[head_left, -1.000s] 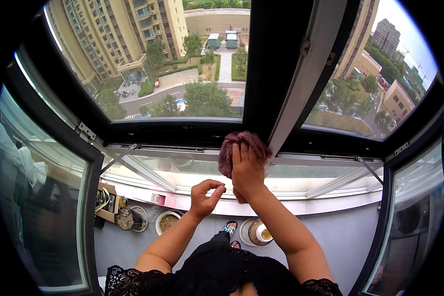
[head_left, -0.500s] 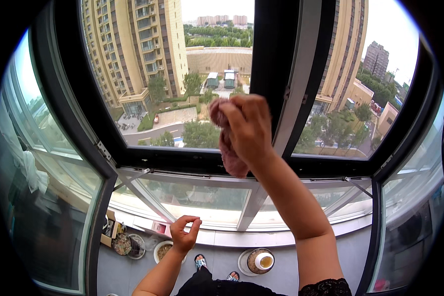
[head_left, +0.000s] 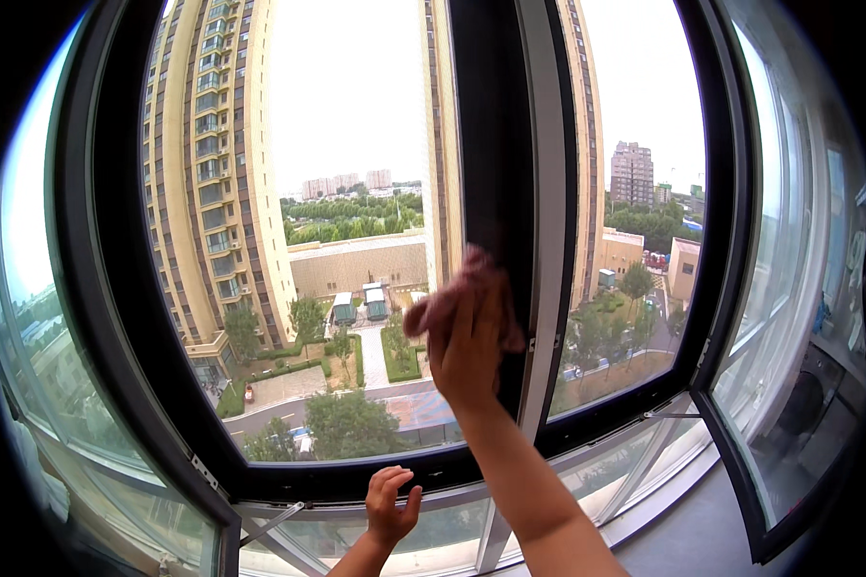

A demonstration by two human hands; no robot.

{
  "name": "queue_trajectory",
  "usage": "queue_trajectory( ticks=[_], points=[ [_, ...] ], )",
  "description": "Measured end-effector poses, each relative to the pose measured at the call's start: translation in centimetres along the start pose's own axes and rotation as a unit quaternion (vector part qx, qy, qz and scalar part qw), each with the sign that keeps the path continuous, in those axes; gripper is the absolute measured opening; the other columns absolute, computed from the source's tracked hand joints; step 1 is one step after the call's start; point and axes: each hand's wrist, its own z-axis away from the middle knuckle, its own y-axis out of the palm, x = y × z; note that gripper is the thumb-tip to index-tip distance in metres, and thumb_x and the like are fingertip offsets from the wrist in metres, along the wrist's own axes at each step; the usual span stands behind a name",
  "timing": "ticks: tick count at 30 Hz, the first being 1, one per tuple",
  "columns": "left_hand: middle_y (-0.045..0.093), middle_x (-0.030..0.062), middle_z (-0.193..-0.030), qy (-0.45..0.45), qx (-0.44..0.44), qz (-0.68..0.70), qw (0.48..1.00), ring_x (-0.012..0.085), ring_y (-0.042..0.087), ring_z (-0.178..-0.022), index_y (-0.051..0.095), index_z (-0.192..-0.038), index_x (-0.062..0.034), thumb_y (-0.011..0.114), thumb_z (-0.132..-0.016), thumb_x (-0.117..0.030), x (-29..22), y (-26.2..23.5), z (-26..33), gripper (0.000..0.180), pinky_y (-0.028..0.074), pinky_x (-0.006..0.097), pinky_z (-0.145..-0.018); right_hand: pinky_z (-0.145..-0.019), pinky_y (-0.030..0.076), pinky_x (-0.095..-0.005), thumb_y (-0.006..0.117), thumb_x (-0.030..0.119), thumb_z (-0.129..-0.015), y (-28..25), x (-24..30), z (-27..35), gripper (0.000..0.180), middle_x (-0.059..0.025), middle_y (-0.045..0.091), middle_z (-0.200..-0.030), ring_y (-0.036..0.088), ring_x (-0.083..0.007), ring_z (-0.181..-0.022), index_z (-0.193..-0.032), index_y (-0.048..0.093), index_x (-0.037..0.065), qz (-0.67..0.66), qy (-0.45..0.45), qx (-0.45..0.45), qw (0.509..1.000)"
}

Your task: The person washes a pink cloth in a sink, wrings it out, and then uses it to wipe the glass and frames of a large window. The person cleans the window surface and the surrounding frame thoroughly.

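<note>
My right hand [head_left: 469, 361] holds a crumpled dusty-pink cloth [head_left: 443, 306] against the dark upright post [head_left: 496, 125] between two window openings. The fingers point upward over the cloth, and it bulges out on both sides of them, slightly blurred. Lower down, my left hand [head_left: 392, 505] is raised beside the dark bottom rail [head_left: 327, 479] of the left window. Its fingers curl loosely, the thumb stands apart, and nothing is in it. Whether it touches the rail I cannot tell.
Opened glass sashes [head_left: 755, 462] swing inward on the right and left, held by metal stays [head_left: 277, 519]. A pale metal strip [head_left: 551, 192] runs beside the dark post. Beyond the windows, far below, are tall buildings [head_left: 223, 173], trees and a courtyard.
The view has tilted up and shifted right. My right hand has brought the cloth up flat against the post, fingers now straighter. My left hand has risen to the bottom rail, its fingertips parted.
</note>
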Motion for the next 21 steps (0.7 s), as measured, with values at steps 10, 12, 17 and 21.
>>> queue_trajectory(
  ticks=[10, 12, 17, 21],
  points=[
    [0.062, 0.0159, -0.102, -0.041, 0.041, -0.023, 0.998, 0.0362, 0.058, -0.099, 0.062, -0.102, -0.0038, 0.073, -0.078, -0.01, 2.9, 0.1, 1.1, 0.027, 0.047, 0.045, -0.09, -0.114, 0.024, -0.0471, 0.055, 0.007, -0.084, -0.3, -0.5, -0.7, 0.058, -0.0329, 0.029, -0.146, 0.029, -0.0472, -0.137, -0.138, 0.039, -0.008, -0.001, -0.06, 0.076, 0.995],
    [0.062, 0.0151, -0.101, -0.011, 0.046, -0.047, 0.998, 0.0346, 0.058, -0.097, 0.062, -0.101, -0.004, 0.072, -0.077, -0.01, 3.3, -0.5, 1.0, 0.026, 0.045, 0.045, -0.09, -0.116, 0.021, -0.0435, 0.056, 0.001, -0.079, 1.3, 0.5, -8.9, 0.065, -0.0263, 0.027, -0.15, 0.027, -0.0404, -0.14, -0.141, 0.037, -0.007, -0.001, -0.074, 0.043, 0.996],
    [0.062, 0.0132, -0.1, 0.003, 0.022, -0.071, 0.997, 0.033, 0.058, -0.097, 0.061, -0.103, -0.005, 0.072, -0.076, -0.01, 3.6, -0.1, 1.7, 0.029, 0.044, 0.045, -0.091, -0.099, 0.042, -0.0441, 0.064, -0.006, -0.071, 3.8, 2.3, -34.1, 0.044, -0.0283, 0.056, -0.119, 0.052, -0.0425, -0.116, -0.115, 0.055, -0.005, -0.102, -0.101, -0.108, 0.984],
    [0.061, 0.0133, -0.097, 0.0, 0.005, -0.076, 0.997, 0.0319, 0.059, -0.095, 0.061, -0.1, -0.0051, 0.075, -0.073, -0.014, 4.4, 0.2, 2.5, 0.032, 0.046, 0.047, -0.09, -0.093, 0.049, -0.0398, 0.069, 0.006, -0.074, 2.3, 3.0, -49.0, 0.038, -0.0187, 0.065, -0.104, 0.061, -0.0368, -0.104, -0.11, 0.059, 0.002, -0.078, -0.08, -0.086, 0.99]
  ],
)
